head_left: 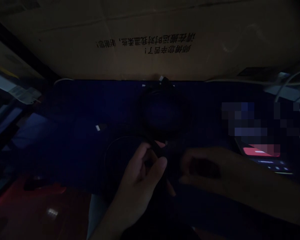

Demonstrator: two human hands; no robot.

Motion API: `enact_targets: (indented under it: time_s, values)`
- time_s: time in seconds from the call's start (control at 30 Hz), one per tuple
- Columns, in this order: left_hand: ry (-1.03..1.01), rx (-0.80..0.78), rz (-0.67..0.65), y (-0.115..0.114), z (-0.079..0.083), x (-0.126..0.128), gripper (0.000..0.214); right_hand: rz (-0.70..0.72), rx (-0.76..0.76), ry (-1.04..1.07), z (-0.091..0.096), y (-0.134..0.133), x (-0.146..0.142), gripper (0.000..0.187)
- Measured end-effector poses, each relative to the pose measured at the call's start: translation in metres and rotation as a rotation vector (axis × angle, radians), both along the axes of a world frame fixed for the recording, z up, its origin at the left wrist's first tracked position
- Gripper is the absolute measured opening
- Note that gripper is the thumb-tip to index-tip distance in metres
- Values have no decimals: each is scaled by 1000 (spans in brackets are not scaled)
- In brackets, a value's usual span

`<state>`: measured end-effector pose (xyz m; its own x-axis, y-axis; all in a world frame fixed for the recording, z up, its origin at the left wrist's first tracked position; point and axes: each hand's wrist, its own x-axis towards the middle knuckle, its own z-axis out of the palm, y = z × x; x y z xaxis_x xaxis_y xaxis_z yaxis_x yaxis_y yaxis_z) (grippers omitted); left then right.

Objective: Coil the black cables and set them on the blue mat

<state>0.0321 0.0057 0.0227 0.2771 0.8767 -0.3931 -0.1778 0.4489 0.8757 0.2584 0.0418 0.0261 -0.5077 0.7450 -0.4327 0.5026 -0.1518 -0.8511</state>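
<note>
The scene is very dark. My left hand [140, 181] is closed, thumb against the fingers, around a black cable [158, 149]. A thin loop of this cable curves out to the left of the hand. To its right, my right hand [222, 158] has its fingers curled together and slightly blurred; whatever lies between them is lost in shadow. Beyond both hands lies a coiled black cable [140, 108], a plug with a light metal tip [162, 79] at its far side. Another plug [98, 127] rests on the dark blue cloth, left of the coil.
A large cardboard box [150, 63] with upside-down printing stands across the back. On the right a phone [261, 151] glows, partly pixelated, with pale cables [281, 88] behind. A white power strip [13, 88] sits at left, above a red stool [35, 213].
</note>
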Motion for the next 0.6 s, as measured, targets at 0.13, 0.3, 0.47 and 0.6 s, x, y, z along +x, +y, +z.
enact_targets:
  time_s: [0.13, 0.3, 0.47, 0.6]
  values:
    - [81, 25, 33, 0, -3, 1, 32, -22, -7, 90, -2, 0, -7, 21]
    - [128, 52, 62, 1, -1, 1, 30, -31, -15, 116, -7, -3, -15, 13]
    - [122, 41, 31, 1, -2, 0, 30, -84, -100, 231, -5, -4, -18, 17]
    - [182, 73, 23, -1, -2, 0, 30, -93, -55, 260, 4, -2, -19, 14]
